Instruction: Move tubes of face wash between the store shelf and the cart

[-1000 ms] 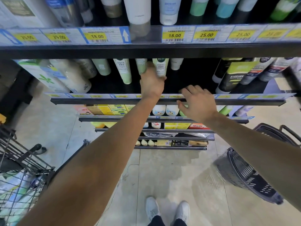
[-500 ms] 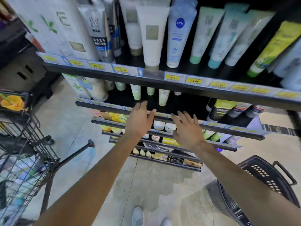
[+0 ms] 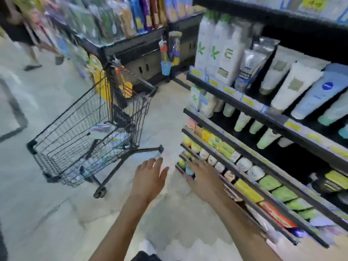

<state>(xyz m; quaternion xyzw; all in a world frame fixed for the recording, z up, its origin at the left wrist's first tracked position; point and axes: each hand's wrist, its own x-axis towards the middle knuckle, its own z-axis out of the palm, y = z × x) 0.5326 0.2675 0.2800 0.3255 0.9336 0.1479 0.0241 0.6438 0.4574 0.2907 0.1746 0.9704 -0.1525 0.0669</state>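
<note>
While both arms stretch forward over the pale floor (image 3: 56, 213), the left hand (image 3: 148, 179) is spread flat with its fingers straight and apart, holding nothing, its fingertips pointing toward the rear wheel strut of the cart (image 3: 90, 129). The right hand (image 3: 204, 178) is just beside it, blurred, fingers extended toward the lowest shelf edges and gripping nothing that can be made out; whether it touches the shelf cannot be told. The black wire cart stands to the left of the hands, apart from both, with several pale packets and tubes lying in its basket, too blurred to identify. To the right runs the store shelf (image 3: 263, 117), its tiers carrying yellow price labels. The face wash tubes (image 3: 293, 87) stand cap-down on the upper tiers, white, grey and light blue, with smaller pale green tubes (image 3: 242, 121) on the tier below. Boxed items in yellow and green fill the lower tiers.
</note>
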